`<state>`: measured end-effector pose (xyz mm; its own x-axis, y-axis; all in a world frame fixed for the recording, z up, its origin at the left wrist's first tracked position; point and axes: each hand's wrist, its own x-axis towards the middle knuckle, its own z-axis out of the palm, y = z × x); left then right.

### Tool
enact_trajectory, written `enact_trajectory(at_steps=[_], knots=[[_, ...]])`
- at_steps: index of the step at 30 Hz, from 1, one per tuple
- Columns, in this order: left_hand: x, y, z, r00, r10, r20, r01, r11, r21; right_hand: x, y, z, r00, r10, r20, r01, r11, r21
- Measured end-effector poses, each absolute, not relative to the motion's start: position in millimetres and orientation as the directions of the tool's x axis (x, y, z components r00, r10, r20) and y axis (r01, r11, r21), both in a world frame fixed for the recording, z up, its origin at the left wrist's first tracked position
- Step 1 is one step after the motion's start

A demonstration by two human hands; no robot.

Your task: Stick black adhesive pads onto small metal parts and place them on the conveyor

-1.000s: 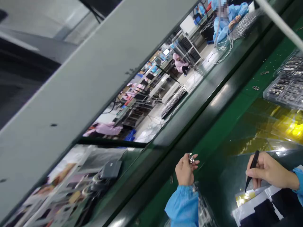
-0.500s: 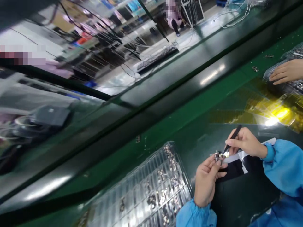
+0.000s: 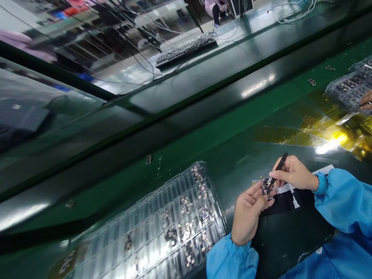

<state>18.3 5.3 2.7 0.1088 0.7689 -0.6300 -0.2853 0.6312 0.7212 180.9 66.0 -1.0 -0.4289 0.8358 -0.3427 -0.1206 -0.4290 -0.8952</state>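
My left hand [image 3: 249, 214] pinches a small circuit part [image 3: 265, 186] between thumb and fingertips, held above the green bench. My right hand [image 3: 293, 173] grips black tweezers [image 3: 278, 169] whose tips touch that part. Both arms wear blue sleeves. Just left of my left hand lies a clear compartment tray [image 3: 162, 224] holding several small parts. Under my hands sits a black-and-white sheet [image 3: 290, 193].
Yellow film strips [image 3: 328, 135] lie at the right on the green bench [image 3: 221, 143]. A second parts tray [image 3: 348, 87] sits at far right with another person's fingers [image 3: 366, 100] on it. Loose parts [image 3: 312, 82] lie near it. A keyboard [image 3: 186, 48] rests beyond the dark conveyor rail.
The view swung down toward the bench. My hands came together, the tweezers now touching the part in my left hand. The other person's hand drew back to the right edge.
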Motion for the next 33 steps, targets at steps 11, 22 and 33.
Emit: enact_trajectory(at_steps=[11,22,33], knots=[[20,6,5,0.099,0.766,-0.635,-0.272,0.634,0.724,179,66,0,-0.439,0.834,-0.335,-0.114,-0.422,-0.899],[20,7,3,0.076,0.759,-0.646,-0.251,0.642,0.725,178,65,-4,-0.439,0.842,-0.314,-0.134,-0.407,-0.903],[20,6,-1,-0.003,0.76,-0.65,-0.279,0.624,0.73,180,54,3,-0.275,0.956,0.107,0.076,0.132,-0.988]])
